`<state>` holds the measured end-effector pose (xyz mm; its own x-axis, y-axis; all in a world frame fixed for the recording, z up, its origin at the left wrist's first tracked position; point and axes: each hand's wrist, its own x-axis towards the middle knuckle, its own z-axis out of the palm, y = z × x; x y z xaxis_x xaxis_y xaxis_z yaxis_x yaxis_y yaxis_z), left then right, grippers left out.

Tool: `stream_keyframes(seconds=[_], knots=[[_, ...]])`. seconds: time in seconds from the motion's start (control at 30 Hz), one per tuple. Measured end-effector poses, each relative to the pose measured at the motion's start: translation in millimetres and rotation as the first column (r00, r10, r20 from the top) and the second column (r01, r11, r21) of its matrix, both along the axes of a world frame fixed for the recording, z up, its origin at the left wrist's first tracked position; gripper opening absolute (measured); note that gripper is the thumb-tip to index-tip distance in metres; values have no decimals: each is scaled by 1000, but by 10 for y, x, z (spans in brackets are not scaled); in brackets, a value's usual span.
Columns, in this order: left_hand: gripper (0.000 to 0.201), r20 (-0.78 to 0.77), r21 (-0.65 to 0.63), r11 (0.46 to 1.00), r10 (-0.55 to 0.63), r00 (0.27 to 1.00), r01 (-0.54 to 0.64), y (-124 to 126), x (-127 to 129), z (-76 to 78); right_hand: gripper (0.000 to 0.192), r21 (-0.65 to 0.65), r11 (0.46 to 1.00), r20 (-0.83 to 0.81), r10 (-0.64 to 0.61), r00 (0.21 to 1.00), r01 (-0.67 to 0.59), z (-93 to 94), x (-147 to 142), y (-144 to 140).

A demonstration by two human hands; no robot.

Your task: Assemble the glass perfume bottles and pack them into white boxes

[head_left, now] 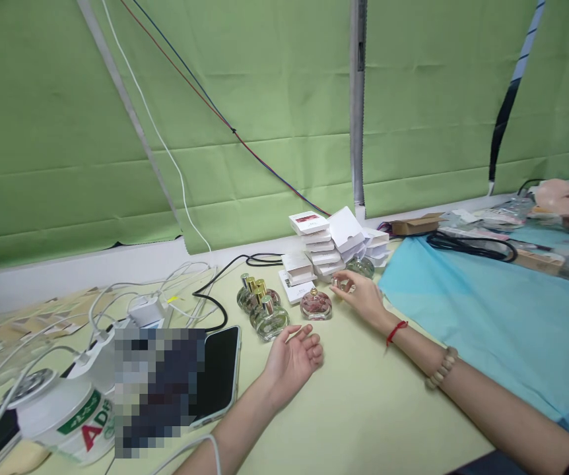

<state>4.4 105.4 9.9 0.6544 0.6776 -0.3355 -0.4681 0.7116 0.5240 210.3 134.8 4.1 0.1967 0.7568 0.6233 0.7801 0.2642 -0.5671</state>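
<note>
The right hand (364, 298) pinches a small cap (335, 282) (apparently); the left hand (292, 366) is loosely open. A stray knuckle could topple the pink bottle (316, 306) near the tabletop's (364, 402) back edge.

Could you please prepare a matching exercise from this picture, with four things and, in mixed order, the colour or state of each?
1. left hand
2. perfume bottle with bare golden neck
3. stacked boxes
4. string bracelet

A. red
B. mostly white
C. palm up, holding nothing
D. pink

Pairs: 1-C, 2-D, 3-B, 4-A
</note>
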Motion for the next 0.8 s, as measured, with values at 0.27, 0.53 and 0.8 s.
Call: stream_keyframes(seconds=[0.27,0.53,0.8], knots=[[15,-9,-9,1000,12,1000,-12,-3,7,14,17,-147,976,84,171,982,-158,-129,-31,71],[16,-3,-11,1000,14,1000,-14,-2,14,21,22,28,979,-157,-194,968,201,175,201,8],[15,-11,-17,999,27,1000,-27,-14,15,42,28,-255,917,390,-191,901,306,100,295,13]])
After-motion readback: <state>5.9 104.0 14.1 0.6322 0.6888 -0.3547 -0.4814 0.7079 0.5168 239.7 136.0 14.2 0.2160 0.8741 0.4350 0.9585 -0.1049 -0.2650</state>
